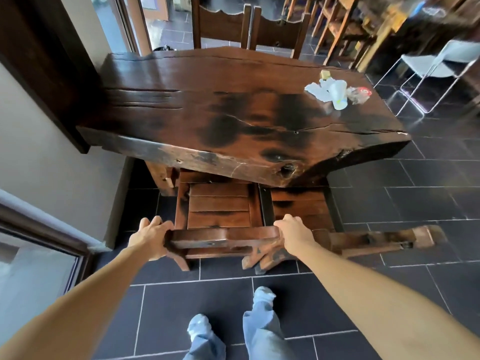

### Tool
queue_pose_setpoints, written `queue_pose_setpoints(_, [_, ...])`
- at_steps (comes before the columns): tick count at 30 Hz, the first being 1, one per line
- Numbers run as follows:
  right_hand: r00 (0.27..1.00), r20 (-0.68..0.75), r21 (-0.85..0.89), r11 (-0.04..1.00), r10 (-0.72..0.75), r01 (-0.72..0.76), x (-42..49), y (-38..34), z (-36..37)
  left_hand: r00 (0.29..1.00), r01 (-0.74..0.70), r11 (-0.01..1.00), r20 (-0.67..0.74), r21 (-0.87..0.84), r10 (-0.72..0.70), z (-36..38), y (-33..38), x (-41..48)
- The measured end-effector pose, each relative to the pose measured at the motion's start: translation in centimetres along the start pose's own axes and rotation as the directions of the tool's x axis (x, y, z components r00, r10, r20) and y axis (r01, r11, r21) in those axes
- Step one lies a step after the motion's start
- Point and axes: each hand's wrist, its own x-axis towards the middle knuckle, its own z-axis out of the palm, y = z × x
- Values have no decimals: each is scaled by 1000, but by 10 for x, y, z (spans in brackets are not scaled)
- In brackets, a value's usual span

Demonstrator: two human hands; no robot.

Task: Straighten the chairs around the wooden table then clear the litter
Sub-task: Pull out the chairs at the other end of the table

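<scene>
A dark wooden chair (pixel 220 203) stands at the near side of the thick wooden table (pixel 181 105), its seat partly under the top. My left hand (pixel 150 236) grips the left end of its backrest, and my right hand (pixel 294 233) grips the right end. A second wooden chair (pixel 374 241) stands to its right, also partly under the table. Two more chairs (pixel 249 27) stand at the far side. Litter (pixel 337 92) lies on the table's far right corner: crumpled white paper, a white plastic cup on its side and a clear wrapper with red on it.
A wall and window frame (pixel 39 216) run close along the left. A white metal-framed chair (pixel 439 66) stands on the dark tiled floor at the right. More wooden furniture (pixel 345 27) fills the back right. My feet stand on the tiles just behind the chair.
</scene>
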Motion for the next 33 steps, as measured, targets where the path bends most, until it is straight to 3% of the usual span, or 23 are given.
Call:
queue_pose_setpoints(12, [999, 17, -12, 999, 42, -42, -22, -24, 10, 999, 21, 999, 37, -35, -19, -4, -12, -15])
queue_pose_setpoints(25, [996, 46, -64, 995, 76, -73, -35, -31, 36, 989, 135, 988, -51, -81, -139, 18, -2, -37])
queue_pose_setpoints(33, [998, 7, -120, 990, -70, 70, -37, -18, 28, 990, 121, 987, -63, -105, -128, 30, -8, -59])
